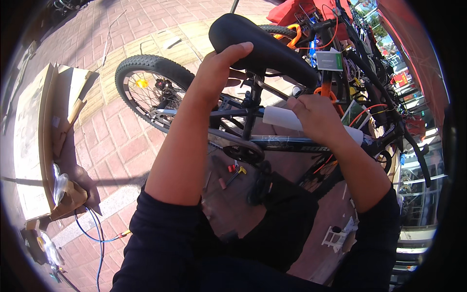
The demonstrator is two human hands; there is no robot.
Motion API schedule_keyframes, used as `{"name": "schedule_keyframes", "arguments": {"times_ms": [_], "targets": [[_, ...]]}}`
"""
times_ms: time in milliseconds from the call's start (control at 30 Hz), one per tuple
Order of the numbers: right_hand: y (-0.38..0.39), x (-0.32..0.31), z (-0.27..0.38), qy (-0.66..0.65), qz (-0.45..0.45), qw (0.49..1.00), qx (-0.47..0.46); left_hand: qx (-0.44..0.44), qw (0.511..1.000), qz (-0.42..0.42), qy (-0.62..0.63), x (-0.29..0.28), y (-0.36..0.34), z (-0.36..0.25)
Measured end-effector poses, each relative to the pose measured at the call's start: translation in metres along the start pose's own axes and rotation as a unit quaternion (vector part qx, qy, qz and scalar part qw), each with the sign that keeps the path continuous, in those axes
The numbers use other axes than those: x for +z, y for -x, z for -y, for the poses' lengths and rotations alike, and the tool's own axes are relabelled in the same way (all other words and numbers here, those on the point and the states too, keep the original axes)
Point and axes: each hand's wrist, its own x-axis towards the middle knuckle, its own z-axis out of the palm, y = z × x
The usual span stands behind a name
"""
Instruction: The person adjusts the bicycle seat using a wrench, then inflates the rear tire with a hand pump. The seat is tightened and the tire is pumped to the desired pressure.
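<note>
My left hand (219, 73) grips a black bicycle saddle (267, 46), its thumb over the side and the other fingers curled beneath. My right hand (318, 117) is closed round the end of a slim metal wrench (273, 91), whose far end reaches the clamp under the saddle. Exactly how the wrench meets the bolt is hidden. Below stands the dark bicycle frame (279, 143), with a white wrapping sleeve (282, 118) round its upper tube. The knobby rear wheel (153, 92) with a yellow reflector is to the left.
A yellow-handled tool (238, 173) lies on the brick paving under the frame. At the left are opened cardboard (36, 141) and a blue hose (99, 238). More bicycles crowd the right, by an orange frame (326, 87). White packing scraps (338, 238) lie near my right arm.
</note>
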Motion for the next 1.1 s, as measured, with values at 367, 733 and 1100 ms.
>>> {"name": "schedule_keyframes", "arguments": {"times_ms": [367,733,1100], "targets": [[0.018,0.109,-0.004,-0.304,-0.101,0.946,0.057,0.031,0.999,-0.011,-0.01,-0.001,0.004,0.0],[-0.018,0.237,0.039,-0.575,-0.228,0.785,0.035,-0.009,1.0,-0.018,0.0,-0.001,0.001,-0.002],[0.037,0.077,-0.01,-0.116,-0.105,0.987,-0.041,-0.019,1.0,0.015,0.004,-0.005,-0.003,0.003]]}}
